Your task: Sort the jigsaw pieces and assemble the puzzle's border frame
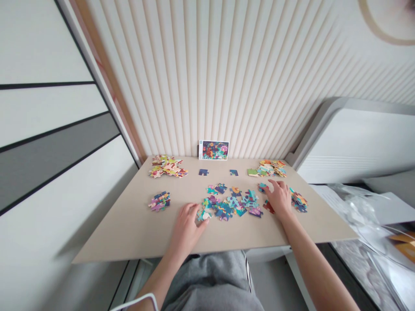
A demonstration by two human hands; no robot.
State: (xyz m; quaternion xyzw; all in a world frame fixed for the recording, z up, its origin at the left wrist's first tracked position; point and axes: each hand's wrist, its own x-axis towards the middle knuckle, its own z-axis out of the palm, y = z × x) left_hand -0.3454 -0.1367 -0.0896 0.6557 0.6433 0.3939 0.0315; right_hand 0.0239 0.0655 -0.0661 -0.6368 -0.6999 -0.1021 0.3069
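Observation:
Loose jigsaw pieces in teal, blue and purple lie in a spread heap in the middle of the table. My left hand rests at the heap's left edge, fingers curved and thumb apart, beside a teal and white piece. On the right, my right hand is over the table with a gap between thumb and index finger. Its thumb tip is at a small teal piece; whether it presses on it I cannot tell. A dark red piece lies partly under this hand.
A picture card leans on the ribbed wall. Two dark blue pieces, one left and one right, lie before it. Further piles stand back left, back right, left and right on the beige table.

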